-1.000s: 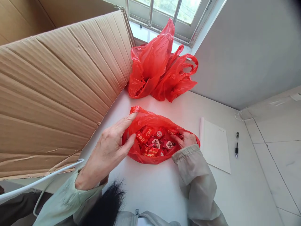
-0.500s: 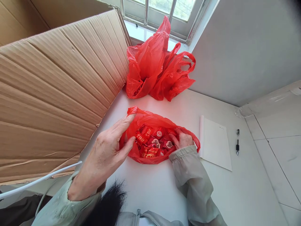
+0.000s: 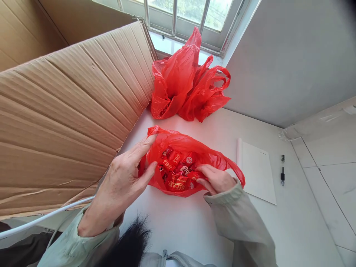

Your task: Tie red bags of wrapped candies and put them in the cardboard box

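An open red plastic bag (image 3: pixel 178 145) lies on the white table (image 3: pixel 178 222), filled with several red wrapped candies (image 3: pixel 178 170). My left hand (image 3: pixel 122 183) holds the bag's left rim, thumb and forefinger pinched on the plastic. My right hand (image 3: pixel 217 179) is at the bag's near right edge, its fingers closed on the plastic rim just beside the candies.
A second red plastic bag (image 3: pixel 186 81) stands crumpled by the window at the back. A large cardboard box flap (image 3: pixel 69 115) walls off the left. A white sheet of paper (image 3: pixel 257 170) and a small pen (image 3: pixel 282 174) lie at the right. A white cable (image 3: pixel 41 218) runs near left.
My right hand has come out of the candies and back to the bag's near rim, pulling the right side of the bag outward. My left hand kept its hold.
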Demonstrator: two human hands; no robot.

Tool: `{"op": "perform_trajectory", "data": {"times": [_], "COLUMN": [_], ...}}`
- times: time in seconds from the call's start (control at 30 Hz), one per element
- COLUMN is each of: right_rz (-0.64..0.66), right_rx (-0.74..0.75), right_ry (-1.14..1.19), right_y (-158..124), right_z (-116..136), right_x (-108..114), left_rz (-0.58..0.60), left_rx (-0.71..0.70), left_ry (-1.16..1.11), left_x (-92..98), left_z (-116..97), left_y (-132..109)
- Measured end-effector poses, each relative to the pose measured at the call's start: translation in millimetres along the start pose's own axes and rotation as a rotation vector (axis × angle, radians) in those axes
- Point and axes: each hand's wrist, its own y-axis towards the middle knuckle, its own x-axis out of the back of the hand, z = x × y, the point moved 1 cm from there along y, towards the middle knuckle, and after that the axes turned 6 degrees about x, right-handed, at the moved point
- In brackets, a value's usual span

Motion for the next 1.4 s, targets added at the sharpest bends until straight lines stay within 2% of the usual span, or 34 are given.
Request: {"op": "perform_trajectory", "data": {"times": [0.03,0.1,0.17,0.2,0.3,0.37,0.43,0.5,0.57,0.63,0.7,0.77,0.8,0.83,0.9,1.0,1.07,1.23,1.4], "right_rz": [-0.041,-0.217,-0.333,-0.327,-0.178,-0.125,-0.092,-0.093,-0.154,-0.279,-0.465,-0.416,-0.366,-0.311,-0.212,-0.139,-0.162,-0.335,-0.343], "right_rx": [0.055,0.157,0.048,0.005,-0.051,-0.033,-0.008,0.014,0.025,0.036,0.124,0.299,0.331,0.305,0.147,0.001,0.004,0.057,-0.08], "right_ry": [0.069,0.314,0.336,0.333,0.275,0.262,0.252,0.246,0.239,0.223,0.206,0.325,0.296,0.197,-0.041,-0.173,-0.152,-0.037,-0.019], "right_y": [0,9,31,46,90,111,118,113,95,70,42,18,9,2,-6,-10,-11,-15,-16], "right_z": [-4,-23,-52,-67,-100,-108,-108,-104,-97,-85,-67,-45,-36,-28,-18,-15,-16,-21,-20], "right_x": [13,38,50,49,20,-8,-29,-32,-18,3,19,16,8,-3,-28,-52,-54,-42,-45], "left_rz": [0.006,0.021,0.039,0.049,0.085,0.107,0.12,0.111,0.083,0.066,0.059,0.059,0.061,0.064,0.08,0.111,0.113,0.109,0.116], "left_rx": [0.001,-0.003,-0.018,-0.027,-0.046,-0.044,-0.033,-0.015,-0.007,-0.003,-0.015,-0.042,-0.056,-0.063,-0.066,-0.069,-0.093,-0.156,-0.164], "left_ry": [0.003,0.008,0.011,0.009,-0.004,-0.011,-0.018,-0.027,-0.043,-0.067,-0.092,-0.101,-0.098,-0.094,-0.085,-0.055,-0.016,0.037,0.031], "left_x": [0.4,1.4,2.9,3.7,5.5,5.7,5.0,4.0,3.5,3.6,4.4,6.1,7.3,8.8,12.5,18.7,21.8,23.7,21.8], "left_z": [1,3,4,4,5,4,3,1,0,0,0,2,3,4,5,6,5,3,3], "left_y": [-1,-2,-4,-5,-8,-10,-11,-11,-11,-11,-11,-12,-13,-14,-17,-22,-25,-30,-30]}}
